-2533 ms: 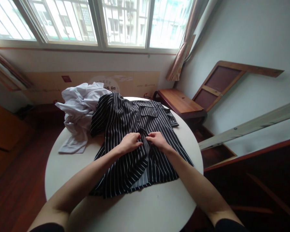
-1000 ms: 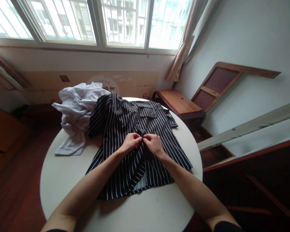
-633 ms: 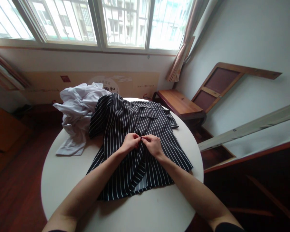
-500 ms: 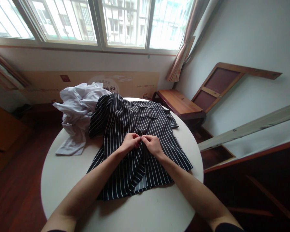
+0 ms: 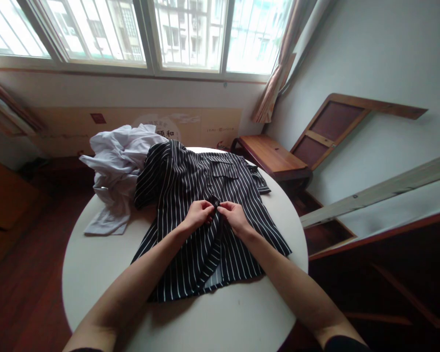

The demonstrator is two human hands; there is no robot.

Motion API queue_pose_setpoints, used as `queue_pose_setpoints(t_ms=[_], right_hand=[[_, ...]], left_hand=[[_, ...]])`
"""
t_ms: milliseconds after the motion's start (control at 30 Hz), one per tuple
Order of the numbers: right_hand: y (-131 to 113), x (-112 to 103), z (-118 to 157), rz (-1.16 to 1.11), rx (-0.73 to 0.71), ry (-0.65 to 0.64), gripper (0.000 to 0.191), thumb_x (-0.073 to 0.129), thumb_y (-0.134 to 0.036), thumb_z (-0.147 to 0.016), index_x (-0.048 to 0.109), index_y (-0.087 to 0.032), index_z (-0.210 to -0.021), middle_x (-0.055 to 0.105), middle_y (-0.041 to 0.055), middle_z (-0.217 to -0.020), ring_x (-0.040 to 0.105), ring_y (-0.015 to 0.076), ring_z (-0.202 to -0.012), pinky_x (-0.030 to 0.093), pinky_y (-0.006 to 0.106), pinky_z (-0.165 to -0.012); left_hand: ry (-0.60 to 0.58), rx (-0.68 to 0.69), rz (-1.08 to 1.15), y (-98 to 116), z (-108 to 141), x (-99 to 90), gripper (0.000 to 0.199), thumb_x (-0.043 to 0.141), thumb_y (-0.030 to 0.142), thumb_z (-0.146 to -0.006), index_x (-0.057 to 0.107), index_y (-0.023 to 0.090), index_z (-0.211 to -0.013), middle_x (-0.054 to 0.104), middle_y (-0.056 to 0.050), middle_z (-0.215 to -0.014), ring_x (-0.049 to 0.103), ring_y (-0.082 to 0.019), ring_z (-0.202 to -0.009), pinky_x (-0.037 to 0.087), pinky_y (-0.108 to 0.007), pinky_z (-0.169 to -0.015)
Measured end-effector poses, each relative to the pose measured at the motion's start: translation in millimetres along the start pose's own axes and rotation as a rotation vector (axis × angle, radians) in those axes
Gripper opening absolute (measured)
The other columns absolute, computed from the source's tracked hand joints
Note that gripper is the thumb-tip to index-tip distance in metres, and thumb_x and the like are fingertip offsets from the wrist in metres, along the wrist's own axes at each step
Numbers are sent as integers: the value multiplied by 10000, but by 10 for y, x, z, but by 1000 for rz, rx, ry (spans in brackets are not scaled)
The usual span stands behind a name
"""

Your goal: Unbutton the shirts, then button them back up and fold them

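Both grips [image 5: 199, 215] [image 5: 235, 217] parted slightly, pinching striped shirt [image 5: 225, 188]

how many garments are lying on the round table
2 can be told apart: the striped shirt, pinched by the left hand and right hand, and the crumpled pale garment at the far left of the table. Its folds may hide more.

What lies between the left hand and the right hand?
In the head view, a small bunched fold of the striped shirt, pinched by the left hand and the right hand.
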State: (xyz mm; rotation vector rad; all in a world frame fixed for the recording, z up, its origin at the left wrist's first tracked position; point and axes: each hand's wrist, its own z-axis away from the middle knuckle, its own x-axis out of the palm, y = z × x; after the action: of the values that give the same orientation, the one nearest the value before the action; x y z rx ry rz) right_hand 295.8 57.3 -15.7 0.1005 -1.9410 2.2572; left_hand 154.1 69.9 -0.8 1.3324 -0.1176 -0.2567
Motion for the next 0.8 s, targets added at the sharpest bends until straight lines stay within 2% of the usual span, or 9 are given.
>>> queue_pose_setpoints(t_ms=[167,267,500,567,667,800], right_hand=[[-41,-31,-2,-82,48,21,276,729,-274,-565,625,-155,-792,674,1,-683,616,119,-585,503,252,-588],[-69,-46,0,-85,70,16,276,722,-274,-573,624,-157,-802,674,7,-685,618,124,-584,505,256,-578],[-122,-40,43,177,-149,32,241,684,-335,-648,666,-141,-789,687,33,-728,628,142,-665,503,259,-630],[-104,-29,44,221,-192,21,221,666,-330,-670,668,-140,-783,690,37,-737,637,152,-694,509,275,-677],[-70,-9,40,234,-215,11,201,648,-304,-679,665,-140,-795,697,43,-760,649,161,-724,515,291,-721],[-67,5,48,182,-185,-11,205,653,-273,-654,660,-142,-812,706,48,-776,663,167,-735,525,300,-737]], left_hand=[[18,44,-24,-41,-34,-23,93,550,188,-814,585,120,-760,579,21,-588,526,-62,-421,406,-162,-400],[63,98,-130,-32,-41,-58,116,574,225,-795,619,127,-753,592,10,-589,502,-64,-423,390,-171,-419],[265,300,-512,130,81,-88,126,615,243,-753,685,158,-691,664,-48,-665,590,-142,-640,413,-227,-613],[266,336,-573,148,110,-61,132,614,245,-756,688,161,-686,666,-49,-669,593,-147,-650,413,-235,-637],[185,288,-520,123,108,-23,131,603,231,-760,685,153,-695,660,-42,-653,588,-132,-601,414,-221,-582],[91,94,-250,69,61,-3,128,579,223,-782,655,123,-755,627,-16,-600,521,-84,-441,385,-186,-431]])
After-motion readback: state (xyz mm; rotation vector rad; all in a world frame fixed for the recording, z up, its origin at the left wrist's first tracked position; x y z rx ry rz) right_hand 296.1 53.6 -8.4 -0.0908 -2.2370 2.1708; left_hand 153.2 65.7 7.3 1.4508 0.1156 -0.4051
